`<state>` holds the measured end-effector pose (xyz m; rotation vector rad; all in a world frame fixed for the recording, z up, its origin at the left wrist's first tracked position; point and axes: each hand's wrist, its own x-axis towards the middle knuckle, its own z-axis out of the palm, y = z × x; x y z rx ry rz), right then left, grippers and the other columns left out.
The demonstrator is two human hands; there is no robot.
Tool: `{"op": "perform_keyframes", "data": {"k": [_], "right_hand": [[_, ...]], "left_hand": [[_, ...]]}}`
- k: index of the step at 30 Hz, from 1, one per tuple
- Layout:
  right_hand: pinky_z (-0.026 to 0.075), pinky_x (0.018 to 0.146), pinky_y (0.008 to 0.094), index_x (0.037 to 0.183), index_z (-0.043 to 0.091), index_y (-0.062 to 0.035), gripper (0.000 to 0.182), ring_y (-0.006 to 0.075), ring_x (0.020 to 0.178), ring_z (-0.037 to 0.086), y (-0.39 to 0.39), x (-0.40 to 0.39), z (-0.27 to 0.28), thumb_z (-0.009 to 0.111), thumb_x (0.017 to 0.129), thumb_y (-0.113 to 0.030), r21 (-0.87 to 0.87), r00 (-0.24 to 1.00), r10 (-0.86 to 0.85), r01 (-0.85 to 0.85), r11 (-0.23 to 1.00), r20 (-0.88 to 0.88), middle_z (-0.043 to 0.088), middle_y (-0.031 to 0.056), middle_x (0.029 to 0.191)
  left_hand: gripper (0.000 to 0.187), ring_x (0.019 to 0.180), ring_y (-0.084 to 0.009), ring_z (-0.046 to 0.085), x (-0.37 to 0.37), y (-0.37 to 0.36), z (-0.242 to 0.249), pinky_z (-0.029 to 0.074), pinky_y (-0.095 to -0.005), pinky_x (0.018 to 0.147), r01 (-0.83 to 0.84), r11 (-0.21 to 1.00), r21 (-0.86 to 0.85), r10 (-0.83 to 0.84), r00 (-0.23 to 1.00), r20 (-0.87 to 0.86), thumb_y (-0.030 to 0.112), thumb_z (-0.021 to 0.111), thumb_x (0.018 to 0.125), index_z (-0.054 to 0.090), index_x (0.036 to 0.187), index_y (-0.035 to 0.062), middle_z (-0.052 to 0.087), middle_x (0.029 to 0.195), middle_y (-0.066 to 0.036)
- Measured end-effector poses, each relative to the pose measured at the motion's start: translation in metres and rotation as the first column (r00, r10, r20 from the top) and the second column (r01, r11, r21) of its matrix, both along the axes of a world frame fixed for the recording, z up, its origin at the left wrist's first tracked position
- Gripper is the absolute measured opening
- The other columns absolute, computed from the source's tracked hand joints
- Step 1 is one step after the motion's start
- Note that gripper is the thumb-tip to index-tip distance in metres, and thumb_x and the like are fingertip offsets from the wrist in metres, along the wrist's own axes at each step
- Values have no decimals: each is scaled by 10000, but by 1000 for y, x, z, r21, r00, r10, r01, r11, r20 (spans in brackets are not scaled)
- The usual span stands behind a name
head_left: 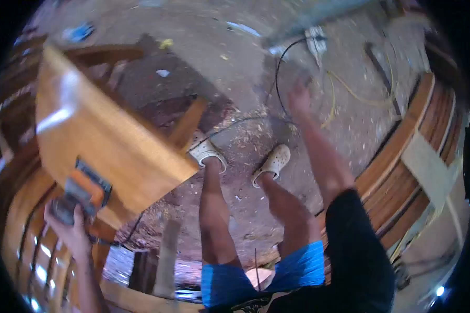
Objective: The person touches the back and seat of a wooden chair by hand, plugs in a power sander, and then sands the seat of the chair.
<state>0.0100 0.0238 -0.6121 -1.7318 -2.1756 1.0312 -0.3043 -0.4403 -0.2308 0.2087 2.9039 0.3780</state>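
My left hand (70, 224) is wrapped around an orange and dark grey electric sander (86, 190). The sander's flat pad faces the lower part of a varnished wooden panel (104, 130), which stands tilted at the left. Out over the floor, my right hand (299, 99) reaches forward, smeared by motion, so its fingers do not show clearly. Close to it runs a black power cord (245, 119), which bends up toward a white extension socket (316, 44). Whether that hand touches the cord cannot be made out.
Curved wooden pieces (402, 151) are stacked at the right, with a pale flat board (425, 164) on them. More slatted woodwork (23, 229) stands at the left. A yellow cord (357, 96) loops over the dusty floor. Wood shavings (245, 138) lie around my clogs (272, 163).
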Motion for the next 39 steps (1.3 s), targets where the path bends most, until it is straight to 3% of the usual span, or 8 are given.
{"op": "perform_keyframes", "data": {"k": [1, 4, 6, 9, 13, 20, 28, 39], "right_hand": [[463, 819, 467, 1063, 598, 6, 485, 403, 952, 603, -30, 3, 24, 647, 801, -399, -268, 979, 102, -53, 962, 174, 638, 227, 979], [470, 695, 265, 1007, 567, 0, 279, 96, 780, 552, -133, 6, 79, 652, 894, -241, -656, 984, -147, 44, 753, -103, 603, 52, 878], [461, 676, 238, 1024, 563, -12, 220, 89, 781, 550, -174, -26, 159, 624, 914, -193, -840, 883, -439, 108, 532, -164, 596, 44, 870], [455, 679, 240, 1088, 556, -4, 237, 82, 778, 545, -191, -81, 239, 588, 918, -166, -797, 868, -411, 29, 603, -280, 585, 19, 895], [459, 781, 286, 1072, 553, 33, 259, 146, 824, 563, -191, -170, 276, 566, 937, -188, -288, 892, 167, -305, 908, -420, 592, 71, 898], [453, 803, 424, 999, 590, 25, 354, 346, 832, 591, -204, -356, 255, 485, 956, -310, 115, 826, 425, -413, 903, -370, 616, 218, 913], [417, 895, 545, 1139, 601, 21, 586, 480, 1039, 552, -228, -410, 278, 295, 970, -449, -1, 863, 470, -478, 879, 185, 609, 284, 1096], [448, 844, 564, 1111, 618, 40, 619, 492, 952, 587, -218, -421, 271, 270, 975, -452, 8, 793, 532, -559, 829, 295, 628, 314, 990]], "left_hand": [[693, 1191, -286, 437, 1, -2, -2, 334, -394, 1045, 49, 999, 20, -48, 998, -28, 183, 703, 795, 322, 1345, 3, 419, 1272, -166], [647, 1153, -315, 455, 1, 21, 12, 360, -391, 1010, 41, 989, -144, -46, 999, -28, 191, 722, 733, 386, 1248, -11, 443, 1199, -182], [660, 1018, -318, 547, -6, 30, 23, 444, -412, 906, 38, 999, -13, -38, 999, 28, 203, 771, 679, 401, 1184, -5, 514, 1089, -181], [700, 967, -347, 586, -15, 32, 33, 480, -411, 845, -123, 987, 107, 102, 977, 189, 214, 792, 617, 409, 1155, -18, 554, 1036, -207], [720, 972, -404, 585, -16, 32, 43, 492, -437, 814, -170, 981, 90, 147, 964, 223, 233, 810, 604, 399, 1141, -15, 557, 1034, -246], [754, 956, -400, 604, -17, 9, 42, 492, -455, 816, -238, 950, 200, 175, 942, 285, 233, 832, 601, 395, 1169, -3, 581, 998, -234], [722, 1014, -434, 555, -10, -7, 68, 494, -512, 821, -391, 918, -61, 370, 793, 484, 109, 754, 658, 379, 1274, 66, 454, 1199, -234], [551, 1044, -428, 500, -52, -6, 32, 477, -511, 835, -397, 917, -41, 399, 915, 60, 202, 740, 708, 525, 1212, 144, 447, 1233, -197]]}}
